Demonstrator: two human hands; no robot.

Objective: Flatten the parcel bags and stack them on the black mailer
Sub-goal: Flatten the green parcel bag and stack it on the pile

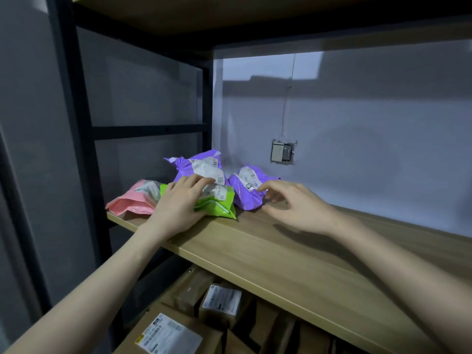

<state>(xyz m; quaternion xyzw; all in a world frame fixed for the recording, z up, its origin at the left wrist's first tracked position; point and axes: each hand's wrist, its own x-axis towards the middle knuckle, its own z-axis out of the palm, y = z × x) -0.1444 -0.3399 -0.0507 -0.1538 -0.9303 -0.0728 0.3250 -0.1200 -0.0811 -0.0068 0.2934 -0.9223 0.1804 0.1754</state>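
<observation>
Several crumpled parcel bags lie at the left end of a wooden shelf (293,254). A green bag (219,204) sits in front, and my left hand (178,203) rests on it with the fingers laid over its white label. Left of it lies a pink bag (130,200). Behind stands a purple bag (201,164). A second purple bag (246,190) lies to the right. My right hand (293,205) hovers just right of that bag with loosely bent fingers, holding nothing. No black mailer is in view.
A black metal shelf post (74,123) stands at the left. A wall box (282,152) with a cable sits on the white back wall. Cardboard parcels (219,302) fill the shelf below. Another wooden shelf (229,14) hangs overhead.
</observation>
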